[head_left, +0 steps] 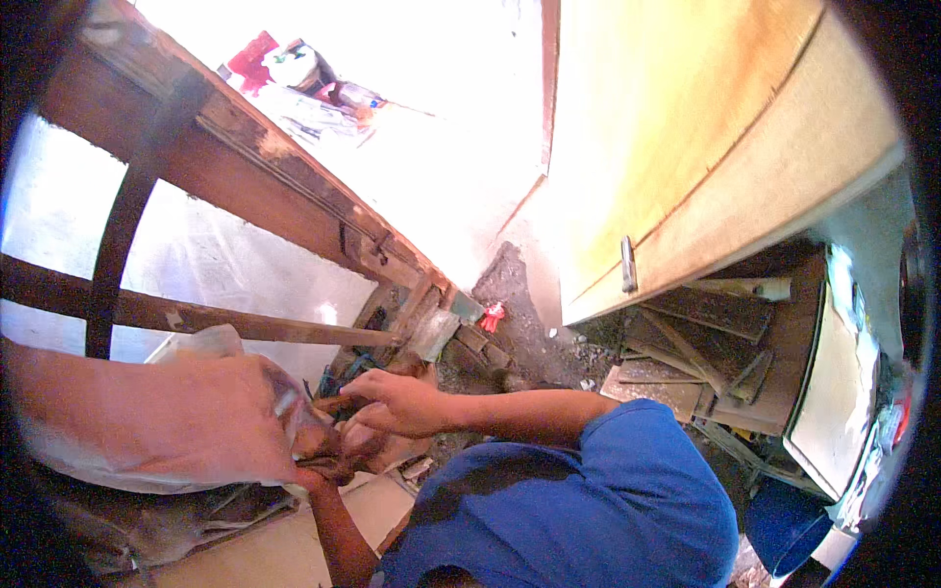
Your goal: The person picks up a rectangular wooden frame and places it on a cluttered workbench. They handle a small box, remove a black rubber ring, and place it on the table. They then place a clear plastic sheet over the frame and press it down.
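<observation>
I see my left hand [186, 421] gripping a clear plastic bag [211, 345], fingers wrapped shut around it. Just right of the bag, another person's hand [397, 402] pinches something small; my right hand is out of sight.

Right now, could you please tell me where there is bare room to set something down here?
Bare ground lies between the wooden frame and the pale door. A strip of light board shows beside the blue shirt. It is crowded where my left hand grips the plastic bag and around the wood scraps.
</observation>
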Demonstrator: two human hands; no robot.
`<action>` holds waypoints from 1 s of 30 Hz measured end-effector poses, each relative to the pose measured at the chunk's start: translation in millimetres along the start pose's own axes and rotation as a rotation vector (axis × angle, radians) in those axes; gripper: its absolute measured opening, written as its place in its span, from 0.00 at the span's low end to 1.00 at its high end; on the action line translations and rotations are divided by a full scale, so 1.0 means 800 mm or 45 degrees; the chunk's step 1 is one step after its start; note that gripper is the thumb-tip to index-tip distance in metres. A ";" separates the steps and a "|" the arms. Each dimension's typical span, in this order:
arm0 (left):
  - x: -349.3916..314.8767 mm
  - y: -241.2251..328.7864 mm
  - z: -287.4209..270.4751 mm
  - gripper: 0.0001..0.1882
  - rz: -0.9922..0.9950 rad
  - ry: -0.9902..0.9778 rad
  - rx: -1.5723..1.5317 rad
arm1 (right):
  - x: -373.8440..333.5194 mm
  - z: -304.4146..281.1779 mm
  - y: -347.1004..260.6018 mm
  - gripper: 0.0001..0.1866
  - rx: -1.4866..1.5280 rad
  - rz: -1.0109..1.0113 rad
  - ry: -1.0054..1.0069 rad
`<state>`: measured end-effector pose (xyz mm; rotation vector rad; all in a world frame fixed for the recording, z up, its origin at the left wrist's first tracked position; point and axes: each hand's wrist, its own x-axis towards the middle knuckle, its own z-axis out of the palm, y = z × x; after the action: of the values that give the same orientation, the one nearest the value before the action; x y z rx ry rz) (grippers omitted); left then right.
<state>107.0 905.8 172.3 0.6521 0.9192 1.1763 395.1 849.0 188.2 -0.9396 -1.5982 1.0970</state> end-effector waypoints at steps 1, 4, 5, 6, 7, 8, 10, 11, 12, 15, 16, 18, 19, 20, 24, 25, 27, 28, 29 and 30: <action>0.000 -0.003 0.007 0.37 -0.018 -0.001 -0.006 | 0.003 0.002 -0.001 0.30 0.022 -0.014 -0.030; -0.004 -0.014 0.022 0.35 -0.050 0.024 -0.042 | 0.013 0.016 -0.004 0.34 0.354 0.103 -0.325; -0.007 -0.016 0.025 0.35 -0.057 0.036 -0.051 | 0.017 0.035 -0.010 0.34 0.502 0.064 -0.287; -0.007 -0.019 0.029 0.34 -0.051 0.030 -0.064 | 0.019 0.043 -0.008 0.34 0.594 0.151 -0.343; -0.009 -0.020 0.032 0.34 -0.035 0.009 -0.077 | 0.021 0.052 -0.006 0.34 0.738 0.082 -0.286; -0.009 -0.022 0.037 0.33 -0.014 -0.017 -0.096 | 0.022 0.061 -0.004 0.35 0.823 0.138 -0.329; -0.012 -0.023 0.044 0.33 0.106 -0.177 -0.016 | 0.030 0.072 0.004 0.35 0.906 0.179 -0.262; -0.018 -0.025 0.047 0.32 0.095 -0.120 0.027 | 0.038 0.079 0.004 0.35 0.901 0.165 -0.157; -0.021 -0.027 0.048 0.32 0.083 -0.081 0.017 | 0.044 0.085 0.005 0.35 0.842 0.231 -0.081; -0.030 -0.031 0.040 0.34 0.079 0.199 0.775 | 0.051 0.094 0.008 0.33 1.173 0.231 -0.146; -0.032 -0.030 0.034 0.36 0.150 0.179 1.358 | 0.053 0.096 0.008 0.32 1.196 0.272 -0.171; -0.029 -0.024 0.020 0.40 0.305 0.022 2.497 | 0.050 0.101 0.008 0.31 1.039 0.289 -0.134; -0.036 -0.028 0.014 0.41 0.317 -0.005 2.602 | 0.058 0.104 0.006 0.31 0.959 0.410 -0.097; -0.041 -0.030 0.009 0.41 0.306 -0.037 2.624 | 0.067 0.109 0.001 0.31 0.892 0.436 0.002; -0.062 -0.040 0.004 0.42 0.214 0.070 2.168 | 0.073 0.079 0.003 0.27 0.621 0.172 0.171; -0.066 -0.041 0.006 0.43 0.208 0.093 2.065 | 0.078 0.071 -0.001 0.26 0.964 0.216 0.073; -0.072 -0.043 0.011 0.43 0.219 0.135 1.913 | 0.082 0.059 -0.008 0.26 1.585 0.413 -0.127; -0.075 -0.042 0.014 0.44 0.228 0.150 1.838 | 0.084 0.056 -0.008 0.26 1.676 0.527 -0.235; -0.077 -0.042 0.016 0.44 0.253 0.168 1.773 | 0.086 0.057 -0.007 0.27 1.780 0.614 -0.317; -0.079 -0.041 0.018 0.44 0.275 0.178 1.703 | 0.089 0.062 -0.004 0.28 1.933 0.589 -0.407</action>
<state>128.5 836.4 168.4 1.7683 1.7714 0.6499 328.6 903.0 203.2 -0.0365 -0.3402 2.2899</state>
